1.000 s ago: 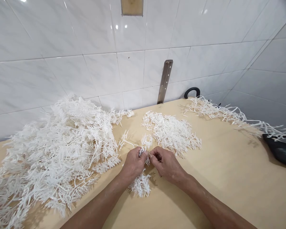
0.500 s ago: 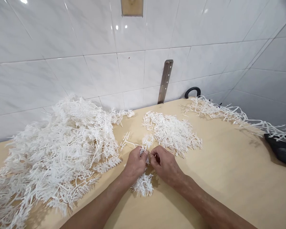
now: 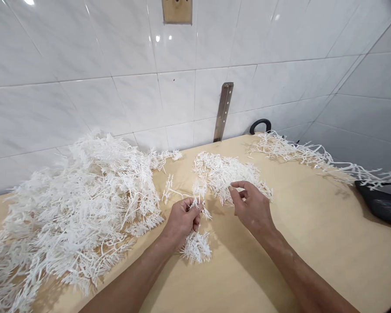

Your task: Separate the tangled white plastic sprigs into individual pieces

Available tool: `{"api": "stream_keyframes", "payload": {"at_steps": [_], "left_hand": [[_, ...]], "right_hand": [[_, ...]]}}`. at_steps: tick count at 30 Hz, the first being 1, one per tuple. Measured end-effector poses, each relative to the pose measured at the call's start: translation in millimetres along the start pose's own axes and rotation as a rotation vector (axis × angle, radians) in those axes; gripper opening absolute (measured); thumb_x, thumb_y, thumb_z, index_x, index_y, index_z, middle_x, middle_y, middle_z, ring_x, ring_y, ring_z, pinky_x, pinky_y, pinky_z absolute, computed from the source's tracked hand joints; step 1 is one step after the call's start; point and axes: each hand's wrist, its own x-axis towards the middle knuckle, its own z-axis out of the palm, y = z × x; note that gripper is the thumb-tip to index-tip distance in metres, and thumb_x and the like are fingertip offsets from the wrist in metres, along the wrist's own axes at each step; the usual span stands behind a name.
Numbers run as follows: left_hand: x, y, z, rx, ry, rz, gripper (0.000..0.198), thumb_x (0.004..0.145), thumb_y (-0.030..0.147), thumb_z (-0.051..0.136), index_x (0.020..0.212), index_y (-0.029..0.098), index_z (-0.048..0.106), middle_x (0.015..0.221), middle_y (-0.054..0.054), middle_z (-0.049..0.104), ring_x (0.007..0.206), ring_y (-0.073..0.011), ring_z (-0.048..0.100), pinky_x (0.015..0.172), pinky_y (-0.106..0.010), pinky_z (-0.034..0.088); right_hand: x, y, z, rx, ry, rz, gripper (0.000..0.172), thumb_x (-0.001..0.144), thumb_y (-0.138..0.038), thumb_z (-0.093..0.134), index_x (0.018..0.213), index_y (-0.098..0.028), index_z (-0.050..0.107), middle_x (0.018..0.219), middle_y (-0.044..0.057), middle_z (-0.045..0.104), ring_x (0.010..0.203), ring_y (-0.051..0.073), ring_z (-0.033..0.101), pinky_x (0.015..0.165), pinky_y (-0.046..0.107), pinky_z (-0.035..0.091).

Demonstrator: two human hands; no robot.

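Note:
My left hand (image 3: 181, 221) is closed around a white plastic branching sprue (image 3: 197, 245), whose twigs stick out above my fingers and hang in a tuft below my palm. My right hand (image 3: 251, 206) hovers over the near edge of a small pile of white plastic pieces (image 3: 226, 174), thumb and forefinger curled in a loose pinch. Whether a small piece sits between those fingertips I cannot make out. Both hands are above the tan tabletop (image 3: 280, 243), a short gap apart.
A large heap of white plastic sprues (image 3: 74, 208) covers the table's left side. A long strand of stripped sprue (image 3: 312, 158) lies along the right back edge. A dark basket (image 3: 379, 202) sits at far right. A metal hinge strip (image 3: 223, 111) leans on the tiled wall.
My hands were pinched together on the sprue. Now my right hand has pulled away to the right and up, toward the small pile. My left hand keeps the sprue.

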Motion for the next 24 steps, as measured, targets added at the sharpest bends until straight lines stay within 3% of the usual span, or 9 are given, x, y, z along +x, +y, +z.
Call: {"api": "stream_keyframes", "payload": {"at_steps": [5, 8, 13, 17, 24], "left_hand": [[-3.3, 2.2, 2.8, 0.065, 0.031, 0.01, 0.034, 0.071, 0.046, 0.073, 0.082, 0.016, 0.059, 0.048, 0.007, 0.049, 0.037, -0.0056, 0.039, 0.039, -0.017, 0.029], [-4.5, 2.1, 4.6, 0.103, 0.044, 0.037, 0.033, 0.072, 0.045, 0.071, 0.08, 0.016, 0.058, 0.047, 0.007, 0.049, 0.038, -0.0066, 0.041, 0.039, -0.018, 0.033], [-3.8, -0.5, 5.1, 0.15, 0.057, 0.072, 0.029, 0.075, 0.044, 0.068, 0.077, 0.017, 0.058, 0.048, 0.006, 0.048, 0.039, -0.0072, 0.043, 0.04, -0.019, 0.036], [-3.8, -1.7, 4.7, 0.184, 0.081, 0.072, 0.028, 0.076, 0.043, 0.067, 0.08, 0.016, 0.059, 0.049, 0.006, 0.05, 0.039, -0.0079, 0.045, 0.04, -0.019, 0.038], [-4.7, 0.4, 4.3, 0.263, 0.092, 0.066, 0.035, 0.079, 0.051, 0.063, 0.071, 0.02, 0.049, 0.046, 0.005, 0.05, 0.036, -0.0108, 0.048, 0.036, -0.02, 0.038]], "right_hand": [[-11.6, -12.7, 6.6, 0.195, -0.495, 0.073, 0.038, 0.089, -0.052, 0.051, 0.082, -0.018, 0.067, 0.053, -0.004, 0.053, 0.038, 0.011, 0.049, 0.039, 0.023, 0.039], [-17.4, -18.4, 13.6, 0.237, -0.63, 0.097, 0.032, 0.086, -0.047, 0.056, 0.083, -0.018, 0.068, 0.06, -0.003, 0.061, 0.037, 0.009, 0.048, 0.037, 0.021, 0.038], [-19.5, -19.7, 18.9, 0.198, -0.624, 0.095, 0.027, 0.085, -0.041, 0.057, 0.079, -0.018, 0.07, 0.068, 0.0, 0.068, 0.037, 0.008, 0.048, 0.037, 0.021, 0.038], [-21.4, -17.9, 21.4, 0.139, -0.538, 0.036, 0.025, 0.084, -0.038, 0.057, 0.079, -0.02, 0.072, 0.068, 0.0, 0.069, 0.041, 0.009, 0.05, 0.039, 0.021, 0.039], [-25.6, -19.5, 26.3, 0.186, -0.45, 0.091, 0.028, 0.085, -0.045, 0.057, 0.076, -0.02, 0.068, 0.067, 0.001, 0.068, 0.044, 0.012, 0.055, 0.04, 0.023, 0.04]]}}
